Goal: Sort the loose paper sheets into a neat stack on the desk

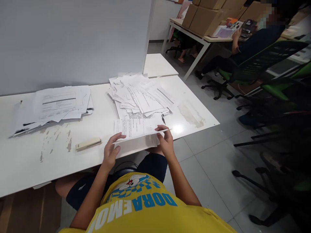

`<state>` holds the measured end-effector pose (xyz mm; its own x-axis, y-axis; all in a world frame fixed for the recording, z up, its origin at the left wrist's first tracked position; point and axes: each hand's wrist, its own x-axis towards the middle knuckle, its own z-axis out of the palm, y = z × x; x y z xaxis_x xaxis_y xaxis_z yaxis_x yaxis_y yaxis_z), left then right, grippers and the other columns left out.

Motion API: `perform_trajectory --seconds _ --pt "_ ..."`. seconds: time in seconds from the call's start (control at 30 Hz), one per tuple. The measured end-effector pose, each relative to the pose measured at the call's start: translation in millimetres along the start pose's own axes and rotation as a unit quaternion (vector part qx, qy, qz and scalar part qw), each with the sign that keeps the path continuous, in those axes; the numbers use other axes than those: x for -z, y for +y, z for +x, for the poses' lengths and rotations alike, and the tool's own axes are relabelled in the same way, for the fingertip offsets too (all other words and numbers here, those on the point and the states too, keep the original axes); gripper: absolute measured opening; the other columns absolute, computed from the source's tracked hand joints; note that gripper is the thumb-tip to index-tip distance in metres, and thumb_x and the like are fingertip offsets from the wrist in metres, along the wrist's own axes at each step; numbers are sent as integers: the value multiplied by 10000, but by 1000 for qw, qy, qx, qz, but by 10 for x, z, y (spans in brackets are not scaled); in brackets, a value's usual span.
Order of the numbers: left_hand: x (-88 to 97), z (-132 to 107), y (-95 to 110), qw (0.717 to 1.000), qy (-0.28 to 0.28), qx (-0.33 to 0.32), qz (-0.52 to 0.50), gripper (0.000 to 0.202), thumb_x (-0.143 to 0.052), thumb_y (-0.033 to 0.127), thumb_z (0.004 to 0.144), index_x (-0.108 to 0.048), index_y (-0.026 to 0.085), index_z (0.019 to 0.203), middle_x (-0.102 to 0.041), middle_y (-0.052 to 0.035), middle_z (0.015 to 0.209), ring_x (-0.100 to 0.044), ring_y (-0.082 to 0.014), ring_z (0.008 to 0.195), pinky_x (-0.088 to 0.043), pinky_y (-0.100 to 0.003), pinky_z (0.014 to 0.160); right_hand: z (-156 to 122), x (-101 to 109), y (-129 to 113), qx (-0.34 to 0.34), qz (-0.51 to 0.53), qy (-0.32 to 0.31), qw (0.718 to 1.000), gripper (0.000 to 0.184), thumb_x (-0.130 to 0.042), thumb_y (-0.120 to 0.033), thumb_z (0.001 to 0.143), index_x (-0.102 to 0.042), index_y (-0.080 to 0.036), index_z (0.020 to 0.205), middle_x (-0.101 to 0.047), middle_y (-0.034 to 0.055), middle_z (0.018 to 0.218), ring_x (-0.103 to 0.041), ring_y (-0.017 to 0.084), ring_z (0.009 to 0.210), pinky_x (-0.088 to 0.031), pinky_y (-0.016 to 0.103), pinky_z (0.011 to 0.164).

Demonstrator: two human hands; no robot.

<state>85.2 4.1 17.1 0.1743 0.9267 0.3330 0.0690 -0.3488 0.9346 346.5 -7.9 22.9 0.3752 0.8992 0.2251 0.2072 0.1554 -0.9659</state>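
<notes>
A folded printed sheet of paper [136,131] lies at the near edge of the white table [102,106]. My left hand [111,152] pinches its left end, thumb on top. My right hand [165,140] grips its right end, fingers curled over the fold. Just behind the sheet spreads a loose heap of printed papers [141,95]. A cream stapler [87,144] lies on the table left of my left hand.
A second stack of papers [53,108] sits at the table's left. A grey partition [73,38] backs the table. To the right, dark and green office chairs [267,64] stand on the tiled floor; another person [252,42] sits at a far desk with cardboard boxes [206,16].
</notes>
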Motion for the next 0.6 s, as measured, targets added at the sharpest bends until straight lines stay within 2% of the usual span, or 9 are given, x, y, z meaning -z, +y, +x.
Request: perform_trajectory --seconds 0.07,0.17,0.3,0.4,0.5,0.6 --pt "-20 13 -30 999 -5 45 12 486 -537 466 931 -559 190 1331 -693 -133 1199 -630 -268 1166 -449 -472 1069 -10 5 41 -24 -23 -27 999 279 -587 -312 848 -598 -241 1117 -698 53 1018 -628 239 1054 -464 435 1000" --pt "-45 25 -28 996 -2 81 33 476 -554 467 926 -566 195 1316 -700 -123 1184 -634 -258 1161 -459 -455 1059 -36 18 72 -40 -32 -28 998 238 -580 -339 866 -622 -238 1078 -719 53 997 -649 238 1033 -481 437 989" --pt "-71 6 33 994 13 70 79 396 -517 498 933 -676 197 1136 -730 -101 1095 -663 -251 1093 -502 -425 1014 -59 61 80 -27 -51 -1 998 199 -563 -363 881 -686 -239 977 -738 54 1009 -656 251 1047 -488 440 988" --pt "-68 -75 96 987 49 56 143 394 -509 520 921 -724 191 956 -747 -86 940 -699 -253 948 -564 -394 886 -64 107 105 -27 -88 19 996 214 -601 -396 864 -721 -246 959 -753 52 1032 -659 279 1052 -494 453 967" --pt "0 -287 134 980 68 22 185 321 -554 461 898 -732 195 922 -745 -73 859 -708 -244 844 -585 -365 793 -62 141 143 -43 -74 13 996 192 -632 -399 842 -732 -242 889 -763 35 924 -681 269 938 -524 429 879" --pt "154 -701 75 985 37 -12 168 273 -562 379 891 -734 243 1053 -756 -71 970 -712 -241 916 -582 -370 861 -48 173 184 -64 -17 18 998 171 -660 -386 802 -728 -230 816 -750 25 811 -675 239 812 -536 383 761"
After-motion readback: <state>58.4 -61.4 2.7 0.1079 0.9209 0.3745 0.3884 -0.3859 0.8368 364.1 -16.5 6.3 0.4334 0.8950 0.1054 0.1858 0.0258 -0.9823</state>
